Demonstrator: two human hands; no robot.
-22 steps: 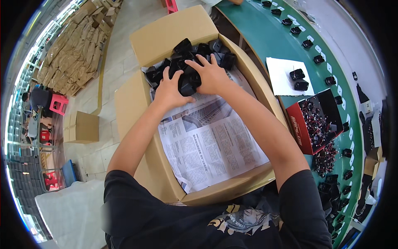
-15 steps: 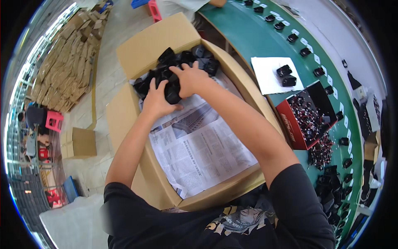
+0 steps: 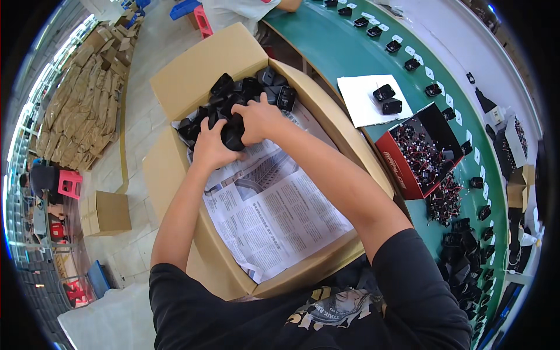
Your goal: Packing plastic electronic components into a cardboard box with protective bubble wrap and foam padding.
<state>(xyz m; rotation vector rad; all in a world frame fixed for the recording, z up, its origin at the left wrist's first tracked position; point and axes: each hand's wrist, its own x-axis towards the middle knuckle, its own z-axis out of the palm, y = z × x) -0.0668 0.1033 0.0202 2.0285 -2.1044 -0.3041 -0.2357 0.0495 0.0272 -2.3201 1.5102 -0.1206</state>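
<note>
A large open cardboard box [image 3: 205, 70] stands in front of me, its floor covered with newspaper [image 3: 274, 216]. Black plastic housings [image 3: 221, 87] lie heaped at its far end. My left hand [image 3: 211, 146] curls its fingers and thumb round a black plastic housing [image 3: 233, 135] at the near edge of the heap. From the other side my right hand [image 3: 261, 119] closes on the same housing, its fingers reaching over the pile. Both palms hide part of that piece and of those beneath it.
Right of the box runs a green workbench [image 3: 318, 44] with a row of small black units. On it sit a white sheet [image 3: 356, 105] with two black units and a red box [image 3: 402, 166] of wired parts. A carton [image 3: 111, 213] and a pink stool [image 3: 70, 184] stand left.
The whole view has shifted slightly, so the bench and box appear further left. Both hands stay at the heap, round the same housing.
</note>
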